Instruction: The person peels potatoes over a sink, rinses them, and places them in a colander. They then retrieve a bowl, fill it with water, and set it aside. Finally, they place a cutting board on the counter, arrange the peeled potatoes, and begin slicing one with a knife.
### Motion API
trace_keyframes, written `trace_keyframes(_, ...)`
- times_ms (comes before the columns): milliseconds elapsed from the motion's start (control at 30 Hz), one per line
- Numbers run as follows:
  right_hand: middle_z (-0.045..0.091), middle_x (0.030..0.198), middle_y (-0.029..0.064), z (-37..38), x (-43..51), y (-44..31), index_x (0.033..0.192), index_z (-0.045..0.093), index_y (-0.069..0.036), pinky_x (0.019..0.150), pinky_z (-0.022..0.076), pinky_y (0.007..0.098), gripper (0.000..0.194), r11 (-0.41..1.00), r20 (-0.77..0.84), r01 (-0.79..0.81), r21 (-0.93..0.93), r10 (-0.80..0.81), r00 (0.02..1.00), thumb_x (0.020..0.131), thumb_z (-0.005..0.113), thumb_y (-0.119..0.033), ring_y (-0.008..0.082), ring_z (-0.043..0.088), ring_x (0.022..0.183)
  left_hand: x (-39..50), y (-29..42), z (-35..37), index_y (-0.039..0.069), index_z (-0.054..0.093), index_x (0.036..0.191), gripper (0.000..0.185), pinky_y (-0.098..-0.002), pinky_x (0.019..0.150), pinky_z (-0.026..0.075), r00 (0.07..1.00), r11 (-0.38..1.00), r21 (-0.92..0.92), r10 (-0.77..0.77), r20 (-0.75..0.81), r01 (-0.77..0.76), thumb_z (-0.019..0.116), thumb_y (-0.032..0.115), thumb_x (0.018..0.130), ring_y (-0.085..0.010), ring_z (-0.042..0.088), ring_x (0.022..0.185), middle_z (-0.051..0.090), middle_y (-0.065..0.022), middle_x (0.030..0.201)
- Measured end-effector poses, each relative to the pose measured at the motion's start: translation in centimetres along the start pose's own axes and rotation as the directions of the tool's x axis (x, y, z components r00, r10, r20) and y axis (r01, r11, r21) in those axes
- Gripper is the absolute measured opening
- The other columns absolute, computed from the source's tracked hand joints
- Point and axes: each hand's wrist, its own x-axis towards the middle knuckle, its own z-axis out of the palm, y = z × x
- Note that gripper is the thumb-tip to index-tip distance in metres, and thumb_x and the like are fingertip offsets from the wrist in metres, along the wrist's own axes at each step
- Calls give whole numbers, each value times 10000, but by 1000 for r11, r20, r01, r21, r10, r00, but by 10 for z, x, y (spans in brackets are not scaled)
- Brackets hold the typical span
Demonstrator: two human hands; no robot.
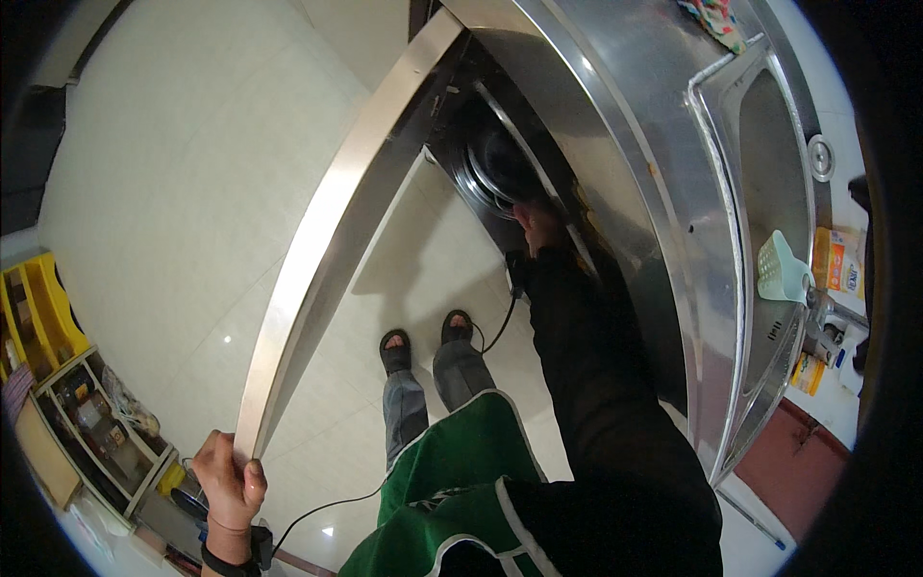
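My left hand grips the free edge of a stainless steel cabinet door, which stands swung out from under the counter. Inside the dark cabinet is a round stack of metal pans or bowls with shiny rims. My right hand reaches in at the near side of that stack, its fingertips at the rims. Shadow hides most of those fingers, so whether they hold a rim is unclear. A black sleeve covers the right arm.
Above the cabinet runs a stainless steel counter with a sink. A pale green perforated holder hangs by the faucet. At lower left stand a shelf with bottles and a yellow rack. A thin cable trails from my left wrist.
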Motion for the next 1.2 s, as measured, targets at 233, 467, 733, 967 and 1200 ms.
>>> trace_keyframes(233, 549, 1053, 100, 49, -70, -41, 1121, 475, -31, 814, 483, 316, 262, 973, -278, -183, 140, 216, 936, 895, 450, -161, 208, 552, 938, 3, 1, 2, 13, 461, 700, 285, -347, 416, 301, 999, 997, -68, 36, -26, -38, 524, 285, 757, -271, 405, 436, 376, -116, 542)
trace_keyframes(467, 576, 961, 158, 54, -193, -51, 1013, 501, 27, 736, 531, 301, 259, 871, -88, -483, 86, 490, 868, 891, 418, -186, 228, 616, 797, 11, -2, 4, 29, 458, 733, 193, -353, 434, 354, 996, 995, -81, 55, -68, -60, 528, 201, 785, -268, 457, 450, 448, -123, 543)
trace_keyframes(733, 572, 907, 131, 16, -347, -194, 977, 533, 33, 714, 526, 329, 262, 802, 226, -462, -378, 564, 794, 834, 495, -182, 200, 600, 764, 4, 9, 25, 45, 461, 787, 246, -398, 445, 376, 991, 991, -86, 92, -96, -101, 484, 276, 868, -297, 508, 471, 493, -128, 527)
trace_keyframes(967, 589, 808, 38, 22, -447, -309, 963, 566, 10, 633, 479, 279, 233, 849, 207, -24, -528, 155, 966, 816, 505, -160, 116, 556, 709, -8, 45, 69, 40, 486, 1047, 300, -372, 586, 472, 933, 892, -320, 356, 62, -319, 428, 289, 890, -316, 592, 729, 599, -181, 803)
trace_keyframes(1200, 559, 769, 11, 8, -489, -349, 957, 561, 23, 589, 420, 236, 223, 852, 21, 223, -473, -242, 970, 821, 495, -141, 72, 493, 661, 37, 170, 107, 58, 457, 1137, 351, -345, 641, 491, 698, 738, -648, 566, 439, -190, 437, 303, 886, -262, 575, 838, 579, -141, 943)
